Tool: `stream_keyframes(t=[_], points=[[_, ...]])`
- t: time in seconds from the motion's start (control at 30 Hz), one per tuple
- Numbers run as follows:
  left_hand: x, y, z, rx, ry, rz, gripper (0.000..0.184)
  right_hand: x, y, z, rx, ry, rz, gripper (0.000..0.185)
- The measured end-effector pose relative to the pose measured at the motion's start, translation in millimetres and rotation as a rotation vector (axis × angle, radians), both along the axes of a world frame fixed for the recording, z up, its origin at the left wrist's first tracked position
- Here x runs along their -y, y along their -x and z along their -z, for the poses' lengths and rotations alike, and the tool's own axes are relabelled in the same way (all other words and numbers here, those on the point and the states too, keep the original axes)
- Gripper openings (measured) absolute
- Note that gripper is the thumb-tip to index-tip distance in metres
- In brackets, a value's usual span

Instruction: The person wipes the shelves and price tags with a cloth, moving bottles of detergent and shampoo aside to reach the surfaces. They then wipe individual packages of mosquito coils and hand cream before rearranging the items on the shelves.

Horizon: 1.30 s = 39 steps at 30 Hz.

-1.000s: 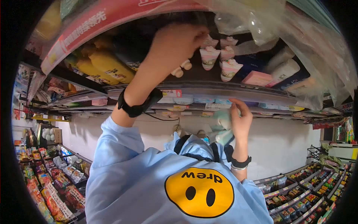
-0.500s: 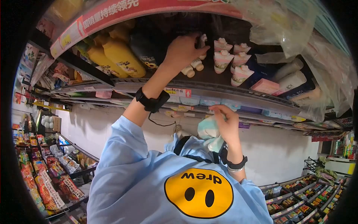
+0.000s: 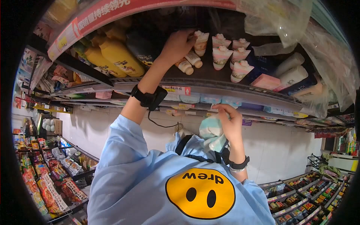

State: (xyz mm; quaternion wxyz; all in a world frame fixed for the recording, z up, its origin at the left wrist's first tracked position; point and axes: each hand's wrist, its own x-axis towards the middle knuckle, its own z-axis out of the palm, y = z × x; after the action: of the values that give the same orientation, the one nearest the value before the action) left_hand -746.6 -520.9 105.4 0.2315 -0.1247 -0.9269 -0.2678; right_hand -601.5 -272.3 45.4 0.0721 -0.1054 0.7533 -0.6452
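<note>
My left hand (image 3: 178, 47) reaches onto the upper shelf, fingers closed at the left edge of a squeeze tube (image 3: 201, 43) that stands on its cap with its crimped end up. Two small cream-capped bottles or tubes lie below that hand, one of them a white tube (image 3: 193, 59). To the right stand several pink and white tubes (image 3: 222, 57) in short rows. Below the shelf edge, my right hand (image 3: 230, 122) is closed around a white and pale green cloth (image 3: 212, 133), which hangs bunched from it.
Yellow bottles (image 3: 118, 58) and dark bottles fill the shelf's left part. A pink box (image 3: 265, 81), white rolls (image 3: 292, 78) and hanging clear plastic (image 3: 318, 63) are at the right. A red sign strip (image 3: 97, 18) runs along the top. Racks of packets (image 3: 48, 191) stand lower left.
The tube at my left hand has turned from edge-on to show its printed front. My left hand has shifted slightly left. My right hand stays low with the cloth.
</note>
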Motion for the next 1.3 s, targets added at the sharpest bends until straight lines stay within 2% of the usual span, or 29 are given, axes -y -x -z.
stream_keyframes(t=[0.1, 0.53, 0.7, 0.83, 0.9, 1.03, 1.13, 1.2, 1.23, 1.3], points=[[0.0, 0.5, -3.2, 0.076, -0.009, 0.003, 0.032, 2.8, 0.2, -1.5, -0.015, 0.011, 0.000, 0.017], [-0.3, 5.0, -2.4, 0.096, -0.069, 0.013, 0.029, 7.3, 1.2, -5.9, -0.010, 0.015, -0.021, 0.017], [-2.1, 4.4, -5.7, 0.191, 0.003, -0.005, 0.031, 8.7, 4.0, -6.7, -0.004, -0.025, -0.033, 0.017], [-5.8, -1.2, -5.0, 0.125, -0.084, 0.047, 0.034, 10.7, 3.9, -8.0, 0.006, -0.008, -0.040, 0.017], [-6.3, -0.7, -3.8, 0.083, -0.118, 0.052, 0.030, 11.3, 5.3, -7.7, -0.011, -0.016, -0.049, 0.017], [-4.9, -5.6, -4.8, 0.084, -0.109, 0.080, 0.034, 13.2, 7.5, -11.9, -0.057, -0.010, -0.060, 0.016], [-9.5, -25.0, -9.1, 0.019, -0.077, 0.050, 0.037, 14.7, 12.2, -17.1, -0.100, -0.017, -0.076, 0.016], [-18.3, -53.1, -17.4, 0.046, 0.002, -0.225, 0.033, 19.4, 17.7, -20.4, -0.048, -0.029, -0.077, 0.016], [-18.7, -61.2, -14.5, 0.042, 0.005, -0.228, 0.033, 22.7, 21.4, -21.8, -0.051, -0.026, -0.079, 0.016], [-15.6, -71.3, 1.2, 0.182, 0.095, -0.290, 0.028, 31.6, 31.3, -25.2, -0.228, -0.170, -0.039, 0.020]])
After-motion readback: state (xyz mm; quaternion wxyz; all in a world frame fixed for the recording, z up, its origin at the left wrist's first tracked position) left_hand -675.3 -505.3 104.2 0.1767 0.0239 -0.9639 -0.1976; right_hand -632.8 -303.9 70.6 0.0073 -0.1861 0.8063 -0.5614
